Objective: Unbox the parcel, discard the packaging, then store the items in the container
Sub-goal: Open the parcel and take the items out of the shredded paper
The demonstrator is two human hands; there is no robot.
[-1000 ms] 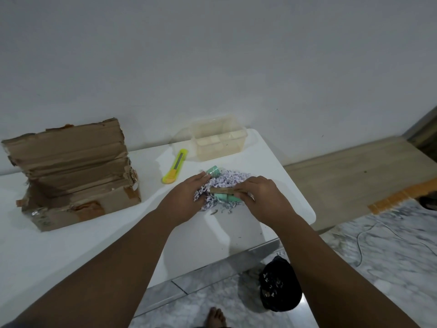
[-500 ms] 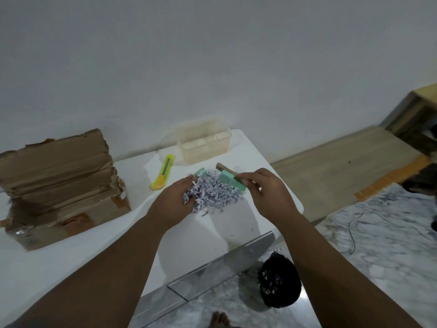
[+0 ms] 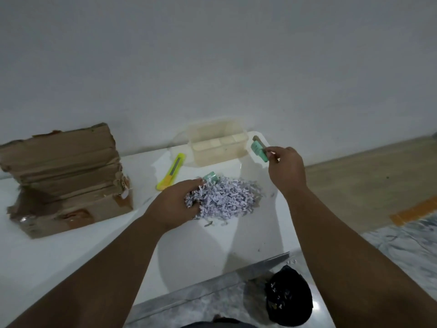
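A heap of shredded paper [image 3: 228, 198] lies in the middle of the white table [image 3: 71, 256]. My left hand [image 3: 176, 204] rests curled on its left side, fingers in the shreds. A small green item [image 3: 211, 177] pokes out at the heap's far edge. My right hand [image 3: 285, 168] is raised to the right of the clear plastic container [image 3: 218, 147] and pinches a green item with a brown strip [image 3: 259, 150], held just beside the container's right end. The torn cardboard box [image 3: 63, 178] stands open at the left.
A yellow utility knife [image 3: 171, 171] lies between the box and the container. A black rubbish bag [image 3: 288, 297] with paper scraps sits on the marble floor below the table's near right edge. A wall stands right behind the table.
My right hand has lifted the green item out of the shredded paper and carried it back and right, beside the container. My left hand has stayed on the heap.
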